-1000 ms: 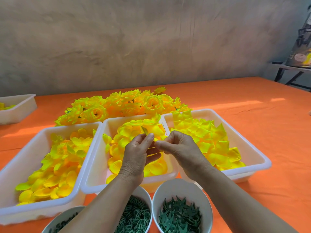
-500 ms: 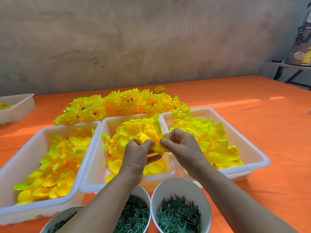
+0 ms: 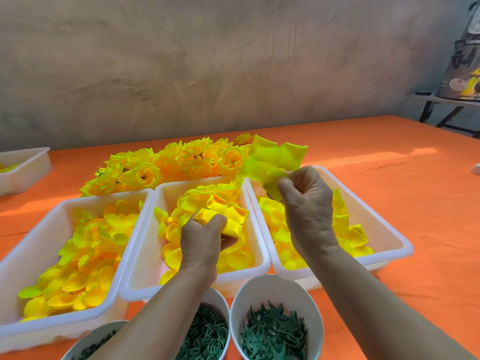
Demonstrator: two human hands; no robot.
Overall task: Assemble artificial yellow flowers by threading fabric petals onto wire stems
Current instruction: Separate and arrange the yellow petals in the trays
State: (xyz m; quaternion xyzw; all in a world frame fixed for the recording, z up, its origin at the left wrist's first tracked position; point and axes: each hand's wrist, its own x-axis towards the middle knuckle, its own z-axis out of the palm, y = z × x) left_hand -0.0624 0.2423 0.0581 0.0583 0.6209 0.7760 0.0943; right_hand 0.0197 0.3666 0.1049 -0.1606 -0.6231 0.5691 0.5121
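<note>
My right hand [image 3: 307,203] pinches a large lime-yellow petal piece [image 3: 272,162] and holds it up above the back of the right tray [image 3: 389,229]. My left hand [image 3: 201,241] grips a partly built yellow flower [image 3: 223,214] over the middle tray [image 3: 145,245]. The stem is hidden inside the petals and my fingers. Loose yellow petals fill all three white trays, the left tray [image 3: 33,245] included. A heap of finished yellow flowers [image 3: 166,167] lies behind the trays on the orange table.
Three white cups stand at the front edge: one with green leaf-like calyx pieces [image 3: 272,333], one with green rings [image 3: 205,333], one partly cut off [image 3: 96,341]. Another white tray [image 3: 23,167] sits far left. The orange tabletop [image 3: 415,190] stretches right; a small stand [image 3: 446,105] stands beyond it.
My hands were together over the middle tray. The right hand has since lifted up and right with a large petal piece, while the left keeps the flower low over the tray.
</note>
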